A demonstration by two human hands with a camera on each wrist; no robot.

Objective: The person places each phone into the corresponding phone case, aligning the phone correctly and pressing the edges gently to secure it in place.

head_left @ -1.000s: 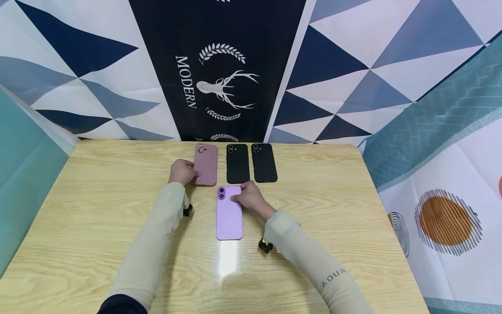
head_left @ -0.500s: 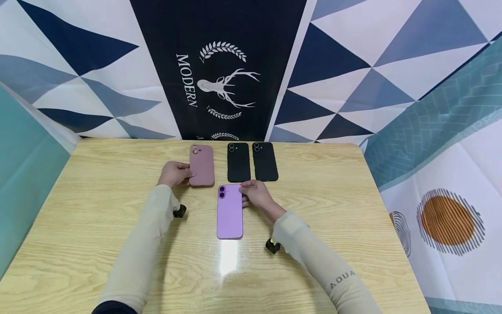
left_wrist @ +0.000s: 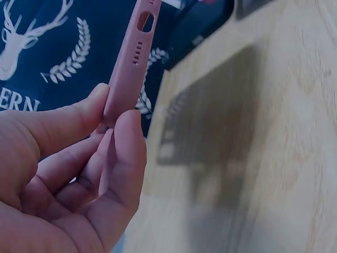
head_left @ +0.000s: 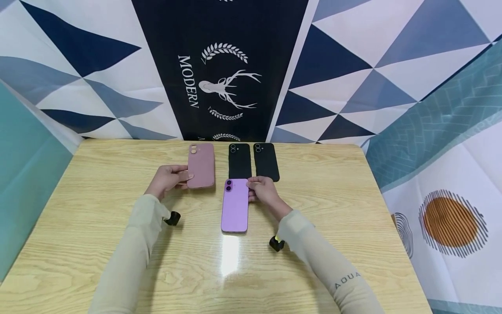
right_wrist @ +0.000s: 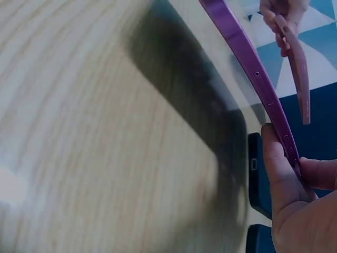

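Note:
In the head view my left hand (head_left: 167, 179) pinches the lower left edge of a pink phone case (head_left: 201, 165), thumb on its back. The left wrist view shows the end of the case (left_wrist: 129, 63), with a port opening and small holes, held above the table over its shadow. My right hand (head_left: 266, 192) grips the upper right edge of a purple phone (head_left: 235, 207), whose back with two lenses faces up. From the right wrist, the side of the phone (right_wrist: 258, 74) is seen tilted and raised off the wood, between thumb and fingers.
Two black phone-shaped items, one left (head_left: 239, 160) and one right (head_left: 266, 162), lie side by side at the table's back; I cannot tell whether they are phones or cases. A patterned cloth (head_left: 333, 78) hangs behind the wooden table (head_left: 321, 196).
My left hand has drawn the pink case a little left and lifted it. The right hand has taken the purple phone by its edge, raising it and shifting it slightly right and away.

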